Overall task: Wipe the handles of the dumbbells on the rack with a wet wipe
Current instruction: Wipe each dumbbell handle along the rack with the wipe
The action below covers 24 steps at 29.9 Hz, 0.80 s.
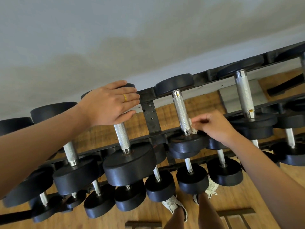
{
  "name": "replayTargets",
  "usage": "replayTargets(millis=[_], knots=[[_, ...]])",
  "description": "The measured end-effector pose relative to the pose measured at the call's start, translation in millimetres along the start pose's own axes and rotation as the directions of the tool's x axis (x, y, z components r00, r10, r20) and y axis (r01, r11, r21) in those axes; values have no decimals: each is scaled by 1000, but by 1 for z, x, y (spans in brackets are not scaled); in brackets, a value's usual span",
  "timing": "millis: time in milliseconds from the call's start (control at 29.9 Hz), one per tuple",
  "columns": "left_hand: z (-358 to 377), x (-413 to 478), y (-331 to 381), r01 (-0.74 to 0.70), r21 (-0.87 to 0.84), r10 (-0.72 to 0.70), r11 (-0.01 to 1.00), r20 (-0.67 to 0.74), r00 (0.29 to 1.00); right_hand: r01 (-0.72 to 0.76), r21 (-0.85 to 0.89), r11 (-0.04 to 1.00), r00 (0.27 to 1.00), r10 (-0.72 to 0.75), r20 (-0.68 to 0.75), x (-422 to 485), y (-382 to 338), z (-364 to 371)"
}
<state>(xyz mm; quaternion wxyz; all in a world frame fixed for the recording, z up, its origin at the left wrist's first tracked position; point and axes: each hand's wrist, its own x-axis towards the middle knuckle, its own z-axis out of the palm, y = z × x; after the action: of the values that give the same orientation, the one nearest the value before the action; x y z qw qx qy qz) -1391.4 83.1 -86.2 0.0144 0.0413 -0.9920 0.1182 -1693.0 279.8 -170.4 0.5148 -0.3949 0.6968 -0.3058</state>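
1. The step in hand looks to be the cleaning of one knurled handle (180, 113) on the top tier of the dumbbell rack (149, 113). The wet wipe (192, 129) sits against the handle's 3 o'clock side, at its near end, just above the front weight head (186, 146).
2. To do it well, I would wrap the wipe round the bar rather than dab one side. Then draw it toward 12 o'clock along the whole knurl, twisting so the hidden 9 o'clock face is covered too.
3. The rough knurling will likely snag a thin wipe, so steady, moderate pressure should serve better than scrubbing.
4. The right hand (214, 125) has its fingers curled, with thumb and fingertips pinching the bunched wipe. Only a small white piece shows, touching the bar.
5. The left hand (110, 103), at 9 o'clock from that handle, lies flat with straight fingers over the far head (130, 85) of the neighbouring dumbbell, grasping nothing. It wears a gold ring (125, 98).
6. Another top-tier handle (243, 93) waits at 2 o'clock, and the lower tiers lie toward 6 o'clock.
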Motion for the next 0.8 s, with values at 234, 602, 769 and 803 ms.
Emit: replayTargets(millis=[234,602,769,803], knots=[[0,-1,-1,0,0,0,1000,-20,1000,164,218,962,940,-85,-332,41,-43,6],[-2,-1,0,12,-22,-12,1000,-23,1000,178,-17,984,935,-174,-308,28,-36,19],[-2,-1,1,8,-13,-8,1000,-23,1000,214,16,977,925,-197,-326,42,-51,16],[-2,-1,1,6,-14,-6,1000,-26,1000,212,20,977,922,-194,-335,42,-52,16]])
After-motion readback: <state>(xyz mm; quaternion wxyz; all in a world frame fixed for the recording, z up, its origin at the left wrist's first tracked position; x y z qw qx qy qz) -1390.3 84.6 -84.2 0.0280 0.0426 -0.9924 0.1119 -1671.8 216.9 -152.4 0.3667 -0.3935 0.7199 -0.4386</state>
